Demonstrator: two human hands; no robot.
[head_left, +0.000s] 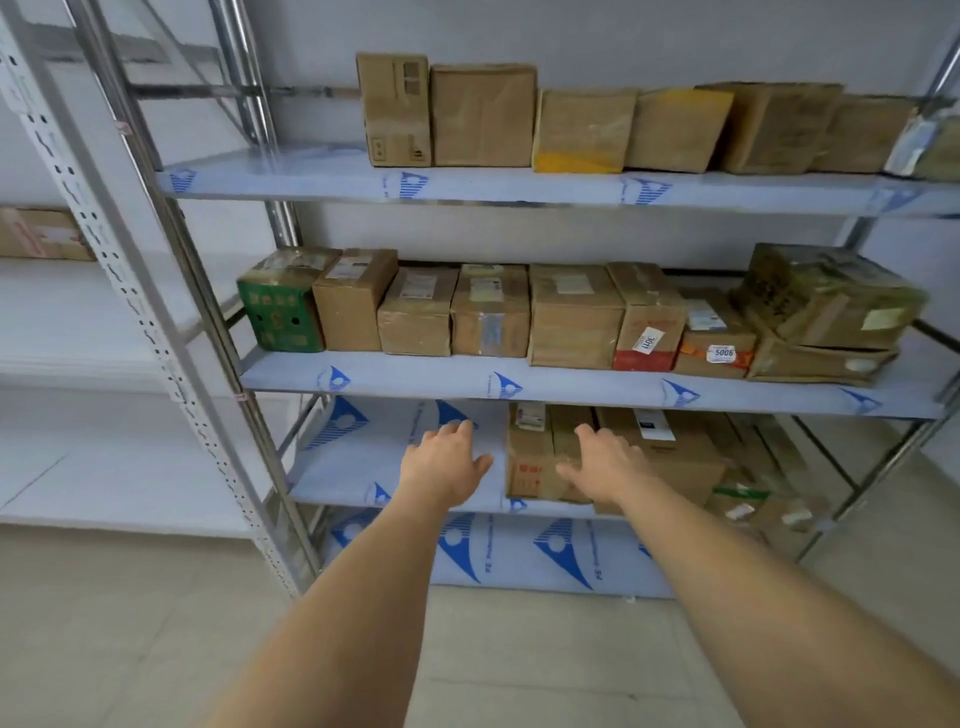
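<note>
We judge this the reach. On the lower shelf (353, 467) the end carton (527, 457) heads its row. Our left hand (447, 460) and right hand (608, 462) hover over that shelf, fingers spread, apparently touching nothing. Next: clasp the carton's sides.

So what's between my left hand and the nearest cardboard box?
Only a bare strip of shelf, seen in the head view, separates the left hand from the cardboard box.

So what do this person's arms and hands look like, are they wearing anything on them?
Nothing is worn. The left hand and right hand have no gloves, and no ring, watch, wristband or sleeve shows anywhere in view.
</note>
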